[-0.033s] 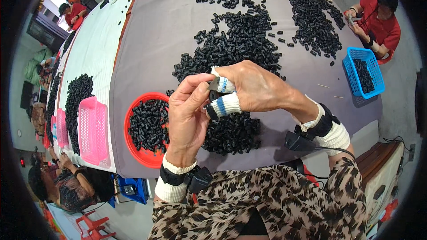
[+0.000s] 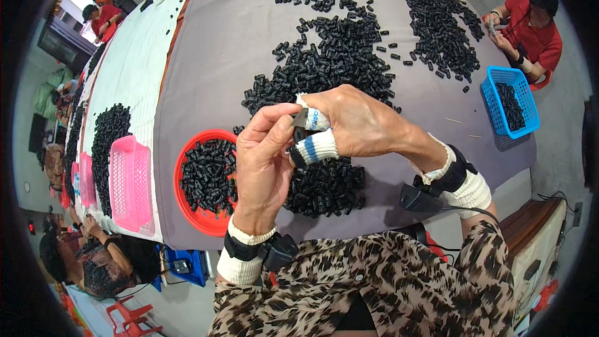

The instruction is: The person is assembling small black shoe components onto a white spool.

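My left hand [image 2: 263, 162] and my right hand [image 2: 365, 122] meet over the heaps, both closed. Cloth sleeves cover fingers of the right hand. From its grip a small grey blade [image 2: 301, 118] sticks out beside my left thumb and forefinger. A small black plastic part [image 2: 300, 134] sits between the two hands, mostly hidden by the fingers; the left fingertips pinch at it. Just below the hands lies a small heap of black parts [image 2: 327, 187]. Beyond them spreads a larger heap of the same parts [image 2: 331, 56].
Left of my hands stands a red basin [image 2: 215, 228] holding black parts. A pink basket [image 2: 131, 181] is farther left, on a white-covered table [image 2: 134, 62]. At the right edge are a blue basket [image 2: 530, 109] and a person in red [image 2: 536, 37]. Two thin sticks [image 2: 454, 120] lie nearby.
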`<move>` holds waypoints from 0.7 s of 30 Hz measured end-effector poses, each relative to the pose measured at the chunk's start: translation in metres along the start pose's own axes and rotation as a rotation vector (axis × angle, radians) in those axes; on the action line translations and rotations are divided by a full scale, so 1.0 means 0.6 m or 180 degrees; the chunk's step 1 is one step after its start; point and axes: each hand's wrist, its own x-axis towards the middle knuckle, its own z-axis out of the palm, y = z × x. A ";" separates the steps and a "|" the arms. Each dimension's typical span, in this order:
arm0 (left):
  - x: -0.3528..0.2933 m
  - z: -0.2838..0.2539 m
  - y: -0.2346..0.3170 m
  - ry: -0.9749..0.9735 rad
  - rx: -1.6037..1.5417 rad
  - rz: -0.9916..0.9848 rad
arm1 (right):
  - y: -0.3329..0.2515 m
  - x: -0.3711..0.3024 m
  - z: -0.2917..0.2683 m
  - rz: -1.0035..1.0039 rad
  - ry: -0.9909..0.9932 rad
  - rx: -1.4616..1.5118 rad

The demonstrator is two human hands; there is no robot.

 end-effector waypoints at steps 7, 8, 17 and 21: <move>0.004 0.004 -0.001 0.0091 0.0116 0.0032 | 0.011 -0.001 0.005 -0.0121 0.0052 -0.0005; 0.005 0.005 -0.002 0.0087 0.0117 0.0025 | 0.014 -0.002 0.005 -0.0168 0.0063 -0.0078; 0.009 -0.005 -0.013 -0.0221 -0.0786 -0.0149 | 0.000 -0.009 0.002 0.0254 0.0370 0.0412; 0.002 -0.001 -0.008 -0.0166 -0.0655 -0.0097 | -0.004 -0.009 0.002 0.0317 0.0340 0.0284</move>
